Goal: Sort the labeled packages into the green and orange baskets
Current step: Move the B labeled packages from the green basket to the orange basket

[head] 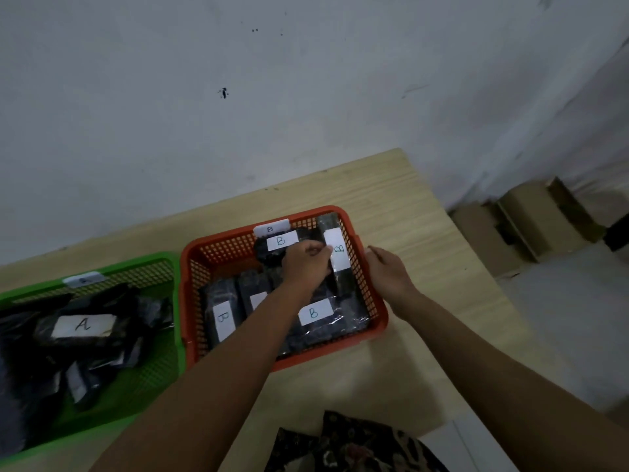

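Observation:
The orange basket [369, 301] sits mid-table with a "B" tag on its far rim and holds several dark packages with white "B" labels. My left hand [304, 264] reaches into it and its fingers pinch a long dark B package [337, 253] that leans against the right wall. My right hand [386, 272] rests outside the basket's right rim, fingers relaxed, holding nothing. The green basket [163, 356] stands to the left, filled with dark packages; one shows an "A" label [83, 324].
The wooden table [408, 206] stands against a white wall; its right edge drops to the floor, where cardboard boxes [531, 219] lie. Patterned fabric [354, 444] shows at the bottom edge.

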`<state>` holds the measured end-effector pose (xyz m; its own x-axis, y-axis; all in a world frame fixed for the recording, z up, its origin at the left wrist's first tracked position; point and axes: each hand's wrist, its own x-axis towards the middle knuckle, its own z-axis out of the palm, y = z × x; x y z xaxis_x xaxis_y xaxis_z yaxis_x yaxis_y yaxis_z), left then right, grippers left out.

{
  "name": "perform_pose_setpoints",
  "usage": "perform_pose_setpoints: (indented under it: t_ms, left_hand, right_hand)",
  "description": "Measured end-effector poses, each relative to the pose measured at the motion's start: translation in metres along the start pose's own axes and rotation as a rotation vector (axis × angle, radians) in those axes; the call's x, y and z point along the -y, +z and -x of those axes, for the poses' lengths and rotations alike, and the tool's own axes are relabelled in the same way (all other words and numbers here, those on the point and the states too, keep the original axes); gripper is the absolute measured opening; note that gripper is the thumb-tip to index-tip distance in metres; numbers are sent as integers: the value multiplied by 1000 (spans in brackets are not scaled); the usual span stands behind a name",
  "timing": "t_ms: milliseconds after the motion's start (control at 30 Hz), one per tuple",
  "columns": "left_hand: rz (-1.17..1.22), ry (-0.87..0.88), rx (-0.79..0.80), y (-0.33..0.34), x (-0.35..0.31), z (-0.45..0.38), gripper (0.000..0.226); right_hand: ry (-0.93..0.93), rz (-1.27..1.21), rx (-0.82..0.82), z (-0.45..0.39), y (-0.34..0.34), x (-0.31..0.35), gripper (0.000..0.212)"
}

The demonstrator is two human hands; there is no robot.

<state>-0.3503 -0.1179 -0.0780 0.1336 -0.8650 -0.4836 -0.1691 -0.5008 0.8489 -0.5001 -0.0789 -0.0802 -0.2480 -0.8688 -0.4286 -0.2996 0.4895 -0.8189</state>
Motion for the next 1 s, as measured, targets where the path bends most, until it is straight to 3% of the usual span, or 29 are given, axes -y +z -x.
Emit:
perform_pose_setpoints:
  t_ms: [100,200,300,500,600,767,900,1000]
  left_hand:
    - [-99,-4,-55,14,-1,-16,7]
    - [-160,-24,-89,21,0,-26,12]
    - [-211,-33,-117,24,3,-34,4]
    - [-387,100,-127,16,0,-23,14]
    - [-491,246,-107,-6,-7,-10,18]
    - [-469,494,-18,-71,-20,20,27]
    - [-561,648,-169,-144,-11,42,26]
    - [-696,635,-285,-202,8,54,29]
  right_hand:
    - [53,-146,19,-3,4,-6,42]
    - [73,-208,48,-6,7,-13,47]
    - [70,-230,50,-8,10,-16,47]
    - [24,-143,27,-5,8,-11,42]
    - [-93,41,-75,1,7,-3,34]
    - [-380,164,-230,14,23,27,33]
    - [-512,287,-147,23,67,56,41]
    - [-607,303,-29,40,117,78,38]
